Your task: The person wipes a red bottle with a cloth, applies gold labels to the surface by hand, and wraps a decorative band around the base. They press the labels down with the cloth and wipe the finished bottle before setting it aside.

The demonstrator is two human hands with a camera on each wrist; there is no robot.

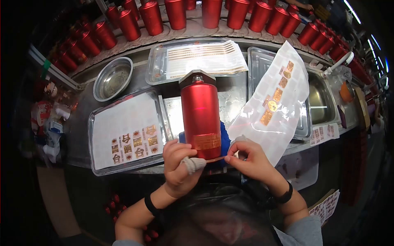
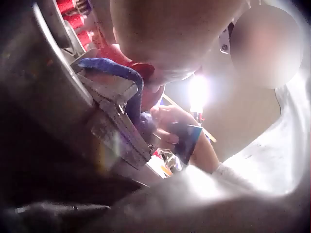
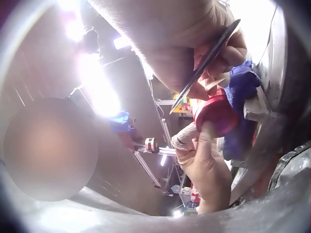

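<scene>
A shiny red bottle (image 1: pixel 200 117) lies with its neck away from me and a gold band round its near end. Its base end rests over a blue cloth (image 1: pixel 224 141). My left hand (image 1: pixel 179 166) grips the base end from the left, a knitted cover on its thumb. At the right of the base, my right hand (image 1: pixel 251 160) pinches the end of a thin copper-coloured strip (image 1: pixel 215 159) that runs along the base. In the right wrist view a long dark pointed blade-like tool (image 3: pixel 206 65) sits in the right hand; its exact kind I cannot tell.
A tray with a sheet of gold stickers (image 1: pixel 130 127) lies left, near a metal bowl (image 1: pixel 113 78). Behind the bottle, another tray (image 1: pixel 156 61) holds striped sheets. A long sticker sheet (image 1: pixel 283 98) hangs over the right tray beside a sink (image 1: pixel 322 98). Several red bottles (image 1: pixel 176 14) line the back.
</scene>
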